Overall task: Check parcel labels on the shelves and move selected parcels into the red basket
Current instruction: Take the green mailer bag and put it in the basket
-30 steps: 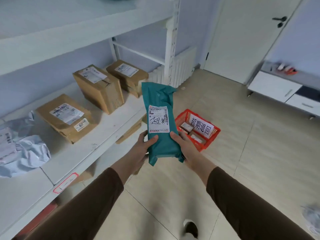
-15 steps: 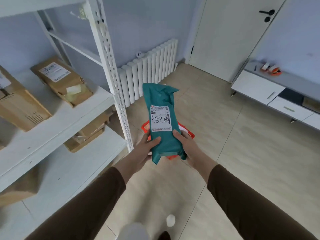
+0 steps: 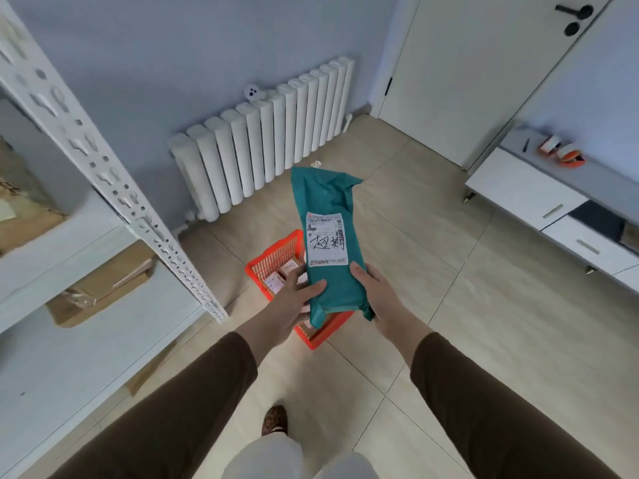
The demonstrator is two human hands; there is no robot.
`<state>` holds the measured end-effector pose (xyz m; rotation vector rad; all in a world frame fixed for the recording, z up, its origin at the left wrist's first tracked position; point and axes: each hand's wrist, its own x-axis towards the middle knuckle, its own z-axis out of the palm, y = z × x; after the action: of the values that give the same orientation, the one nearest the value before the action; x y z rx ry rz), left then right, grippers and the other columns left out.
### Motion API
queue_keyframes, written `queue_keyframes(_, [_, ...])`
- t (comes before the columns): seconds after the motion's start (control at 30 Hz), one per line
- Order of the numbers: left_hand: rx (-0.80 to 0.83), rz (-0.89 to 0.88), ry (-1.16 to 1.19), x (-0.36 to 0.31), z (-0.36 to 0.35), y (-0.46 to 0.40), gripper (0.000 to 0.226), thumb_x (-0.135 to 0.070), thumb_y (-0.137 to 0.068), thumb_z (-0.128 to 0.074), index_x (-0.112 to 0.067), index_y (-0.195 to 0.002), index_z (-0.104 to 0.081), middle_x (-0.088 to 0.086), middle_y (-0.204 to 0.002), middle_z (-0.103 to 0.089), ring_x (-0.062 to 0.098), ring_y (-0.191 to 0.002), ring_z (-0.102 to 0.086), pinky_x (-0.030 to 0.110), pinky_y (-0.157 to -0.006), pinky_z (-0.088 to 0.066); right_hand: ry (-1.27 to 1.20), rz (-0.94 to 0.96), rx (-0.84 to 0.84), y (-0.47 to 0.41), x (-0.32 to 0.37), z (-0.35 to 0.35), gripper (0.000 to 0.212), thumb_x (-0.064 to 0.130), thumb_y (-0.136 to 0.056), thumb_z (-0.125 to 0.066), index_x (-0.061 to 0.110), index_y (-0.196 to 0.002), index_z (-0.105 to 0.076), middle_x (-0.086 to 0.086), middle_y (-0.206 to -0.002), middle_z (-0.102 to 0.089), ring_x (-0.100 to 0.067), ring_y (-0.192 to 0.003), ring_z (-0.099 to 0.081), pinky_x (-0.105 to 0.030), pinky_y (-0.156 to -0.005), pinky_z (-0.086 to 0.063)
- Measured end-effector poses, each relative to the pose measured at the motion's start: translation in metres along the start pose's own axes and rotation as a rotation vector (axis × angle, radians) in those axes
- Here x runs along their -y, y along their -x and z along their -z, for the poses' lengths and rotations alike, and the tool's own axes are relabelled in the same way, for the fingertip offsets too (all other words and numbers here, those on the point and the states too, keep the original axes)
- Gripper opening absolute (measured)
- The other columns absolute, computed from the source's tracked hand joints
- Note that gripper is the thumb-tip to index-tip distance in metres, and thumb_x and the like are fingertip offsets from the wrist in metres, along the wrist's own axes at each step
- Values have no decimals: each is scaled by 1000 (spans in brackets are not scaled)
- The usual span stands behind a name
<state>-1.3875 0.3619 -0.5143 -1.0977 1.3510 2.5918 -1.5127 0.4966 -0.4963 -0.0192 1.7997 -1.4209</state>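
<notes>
A long teal parcel bag [image 3: 330, 216] with a white label and handwritten marks stands upright in front of me. My left hand [image 3: 294, 299] grips its lower left edge and my right hand [image 3: 380, 299] grips its lower right edge. Directly below it on the floor sits the red basket [image 3: 273, 261], partly hidden by the parcel and my hands. Small labelled parcels lie inside the basket.
A white metal shelf unit [image 3: 114, 181] stands at the left, with brown cardboard boxes [image 3: 103, 285] on its shelves. A white radiator [image 3: 266, 133] lines the back wall. A white door [image 3: 466, 70] and a low white cabinet [image 3: 553, 205] are at the right.
I have stepped along past the shelves toward the basket. The teal parcel stays held in both hands and now hangs right over the red basket, which has come closer.
</notes>
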Motion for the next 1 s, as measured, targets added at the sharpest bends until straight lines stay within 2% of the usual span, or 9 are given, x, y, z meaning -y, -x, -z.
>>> queue_keyframes(0.07, [-20, 13, 0, -6, -11, -26, 70, -24, -95, -74, -32, -152, -34, 2, -140, -61, 26, -119, -68, 42, -91, -61, 12, -6, 16, -27, 9, 13, 26, 42, -101, -61, 28, -122, -64, 2, -104, -80, -22, -90, -76, -31, -70, -57])
queue_keyframes(0.13, [-52, 37, 16, -10, -21, -50, 70, -25, -95, -73, -34, -153, -35, 2, -139, -61, 27, -120, -67, 45, -96, -60, 53, -3, 52, -56, 15, 26, 30, 44, -102, -59, 28, -126, -63, 0, -109, -79, -21, -93, -77, -29, -67, -60])
queue_keyframes(0.23, [-102, 40, 60, -10, -35, -87, 69, -23, -95, -73, -37, -151, -37, 5, -138, -62, 28, -118, -68, 44, -94, -61, 107, 0, 114, -102, 20, 42, 41, 53, -96, -62, 29, -128, -62, -1, -112, -78, -26, -101, -76, -48, -91, -62])
queue_keyframes(0.33, [-183, 45, 112, 2, -52, -125, 67, -21, -95, -72, -35, -150, -37, 5, -138, -61, 28, -119, -67, 48, -98, -59, 181, -15, 173, -151, 15, 63, 47, 59, -90, -64, 29, -126, -62, -3, -112, -78, -29, -103, -75, -55, -97, -57])
queue_keyframes(0.47, [-274, 48, 165, 38, -75, -177, 60, -16, -99, -68, -33, -150, -40, 0, -144, -57, 22, -123, -63, 42, -97, -59, 248, -59, 230, -210, -2, 92, 28, 45, -102, -57, 26, -122, -62, -5, -112, -76, -27, -101, -74, -45, -90, -61])
queue_keyframes(0.57, [-341, 43, 155, 71, -84, -213, 62, -17, -100, -67, -33, -153, -39, -2, -144, -58, 19, -123, -62, 36, -96, -58, 313, -79, 252, -246, -24, 103, 28, 40, -106, -52, 24, -128, -60, -4, -114, -74, -24, -100, -72, -37, -81, -59])
queue_keyframes(0.67, [-394, 64, 141, 106, -80, -247, 58, -17, -101, -66, -39, -147, -40, -3, -141, -60, 20, -123, -61, 40, -105, -54, 375, -76, 235, -277, -56, 107, 29, 35, -107, -49, 21, -130, -60, -4, -116, -73, -22, -98, -71, -31, -74, -55])
queue_keyframes(0.8, [-422, 105, 109, 157, -56, -299, 66, -20, -99, -68, -39, -153, -36, -3, -146, -58, 22, -125, -62, 46, -109, -51, 428, -75, 214, -323, -106, 105, 27, 29, -109, -44, 19, -130, -59, 0, -111, -70, -12, -90, -67, -21, -63, -49])
queue_keyframes(1.0, [-445, 110, 112, 224, -11, -373, 63, -16, -103, -61, -39, -155, -32, -4, -140, -59, 21, -121, -65, 45, -104, -56, 500, -63, 223, -397, -190, 90, 34, 30, -110, -40, 18, -138, -55, -6, -121, -69, -15, -94, -68, -22, -64, -51])
